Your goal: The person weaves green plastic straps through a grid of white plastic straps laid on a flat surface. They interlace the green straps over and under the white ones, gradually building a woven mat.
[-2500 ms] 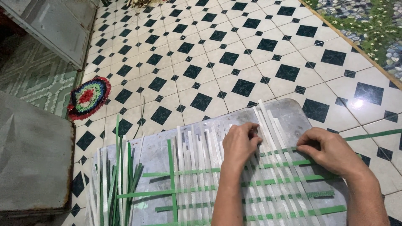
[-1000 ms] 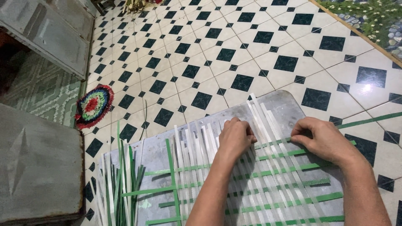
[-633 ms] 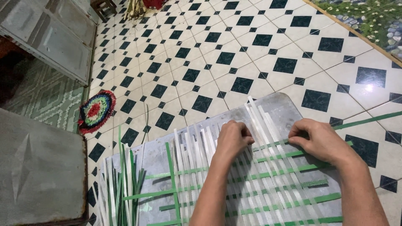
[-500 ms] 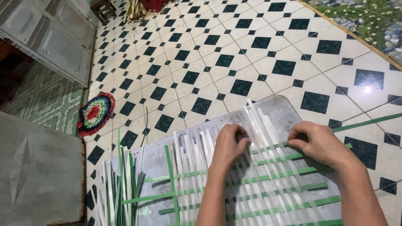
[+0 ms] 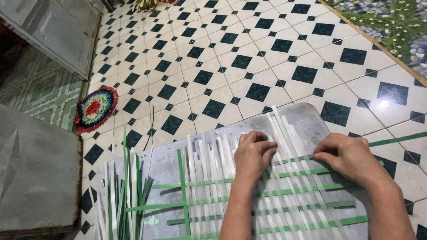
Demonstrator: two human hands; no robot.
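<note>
Two hands on a half-woven strip mat

Your left hand (image 5: 252, 151) lies knuckles-up on the white strips (image 5: 209, 162), fingers curled and pressed together at the weave's upper edge. Your right hand (image 5: 349, 156) rests just beside it, fingers bent down onto a green strip (image 5: 311, 171); you cannot tell whether it pinches the strip or only presses it.

The weave lies on a grey board (image 5: 307, 122) set on the tiled floor (image 5: 249, 58). The board's far edge is rounded, with bare board between it and your fingers. Beyond it the tiles lie open. To the left stands a grey slab (image 5: 35, 173) with a rusty edge, near the board's left corner, and a round multicoloured mat (image 5: 94, 109) lies on the tiles further off.

White strips run away from you, side by side; green strips cross them, spaced apart. One green strip (image 5: 183, 186) runs upright at the left. Loose strips (image 5: 124, 195), green and white, bunch at the board's left edge.

Your forearms cover part of the weave, and its near edge is cut off by the frame.
</note>
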